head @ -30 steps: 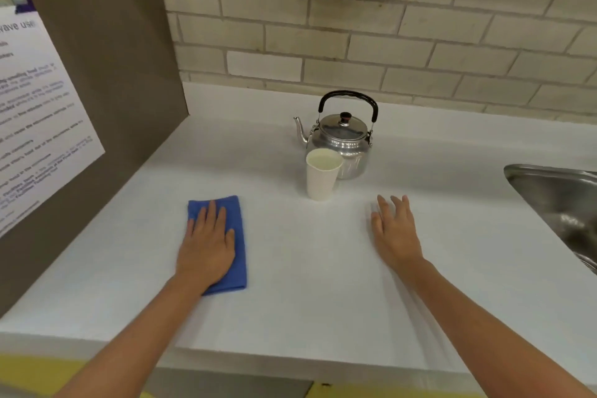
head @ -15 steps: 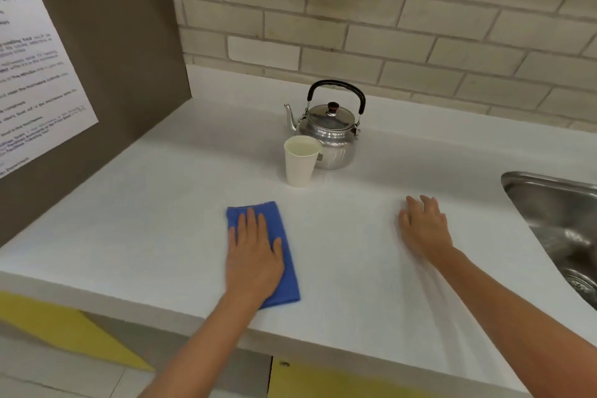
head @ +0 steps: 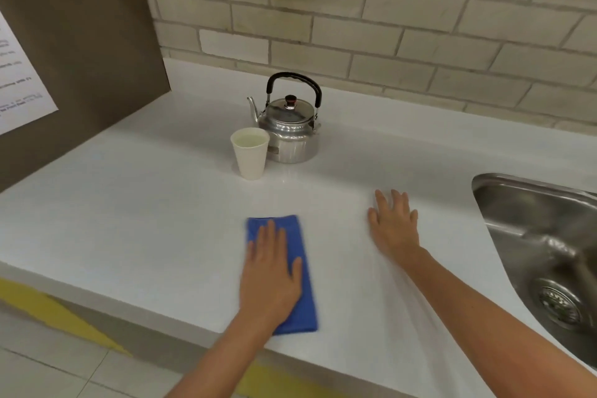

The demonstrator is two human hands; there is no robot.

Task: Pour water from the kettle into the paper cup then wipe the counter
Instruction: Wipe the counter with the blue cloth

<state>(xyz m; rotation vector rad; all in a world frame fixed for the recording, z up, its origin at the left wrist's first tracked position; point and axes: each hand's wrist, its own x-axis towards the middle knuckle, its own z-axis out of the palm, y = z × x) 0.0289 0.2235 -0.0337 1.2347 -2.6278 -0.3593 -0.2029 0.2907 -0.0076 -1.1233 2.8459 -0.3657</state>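
A silver kettle (head: 290, 132) with a black handle stands upright at the back of the white counter (head: 129, 203). Touching its front left is a white paper cup (head: 250, 155) filled with water. A folded blue cloth (head: 305, 287) lies near the counter's front edge, and my left hand (head: 269, 275) presses flat on top of it, covering most of its left side. My right hand (head: 394, 229) rests palm down on the bare counter to the right of the cloth, fingers spread, holding nothing.
A steel sink (head: 533, 236) with a drain is set into the counter at the right. A brown panel (head: 80, 42) bearing a printed notice (head: 16, 81) closes off the left side. A brick wall (head: 387, 26) runs behind the counter.
My left hand has slid the blue cloth rightward along the counter, from far left of the cup to just below it. My right hand stays flat on the counter.
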